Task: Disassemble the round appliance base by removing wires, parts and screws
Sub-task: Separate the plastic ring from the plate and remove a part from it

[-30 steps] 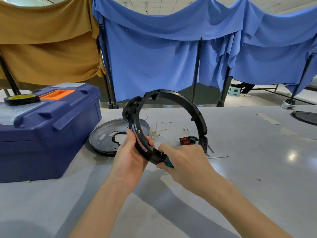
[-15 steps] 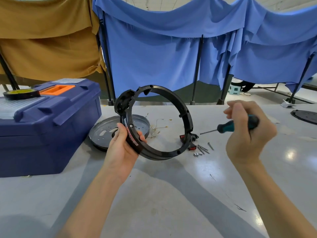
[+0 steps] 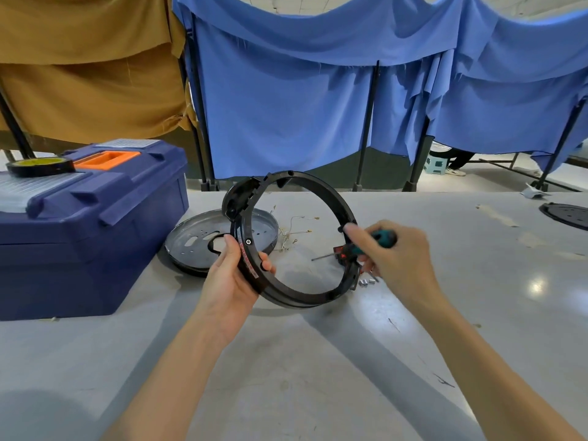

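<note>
The ring (image 3: 286, 294), upright over the table (image 3: 318, 361) right of the toolbox (image 3: 95, 224), is gripped at its left rim by the left hand (image 3: 232, 275), the right hand (image 3: 397, 253) clasping a screwdriver (image 3: 383, 238) at its right rim; unscrewing seems in hand, and the tip must next be seated in a screw.
</note>
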